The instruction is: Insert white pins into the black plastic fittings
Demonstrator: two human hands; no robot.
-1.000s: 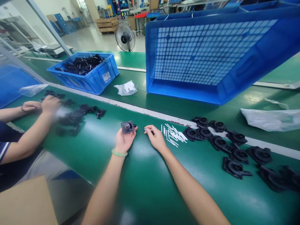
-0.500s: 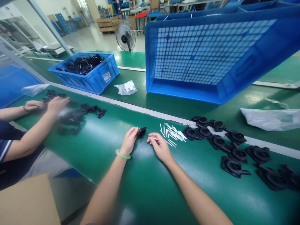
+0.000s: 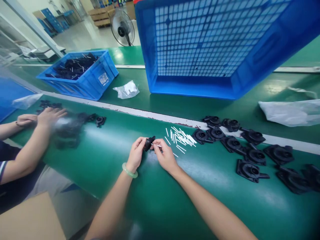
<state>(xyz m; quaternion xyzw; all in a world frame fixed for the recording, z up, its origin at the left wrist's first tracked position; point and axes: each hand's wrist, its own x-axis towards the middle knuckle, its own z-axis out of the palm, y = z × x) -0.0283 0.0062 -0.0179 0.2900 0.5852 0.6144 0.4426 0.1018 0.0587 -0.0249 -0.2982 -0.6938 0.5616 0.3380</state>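
Note:
Between the fingers of my left hand (image 3: 136,154) is a black plastic housing (image 3: 149,143), tilted up off the green tabletop. My right hand (image 3: 165,156) pinches a thin white rod (image 3: 157,145) whose tip meets the housing; whether it has entered a hole I cannot tell. A loose pile of white rods (image 3: 183,137) lies just beyond my right hand. To the right of the pile, several black housings (image 3: 252,170) rest on the table, some overlapping the white strip.
A large blue crate (image 3: 192,88) stands tilted at the back. Left of it are a plastic bag (image 3: 127,90) and a blue bin (image 3: 85,88) filled with black parts. A co-worker's hands (image 3: 50,116) handle black parts at left. Another bag (image 3: 290,113) lies at right.
My right hand has moved left with the white rod, bringing its tip to the black housing. My left hand still holds the housing. The view has shifted somewhat.

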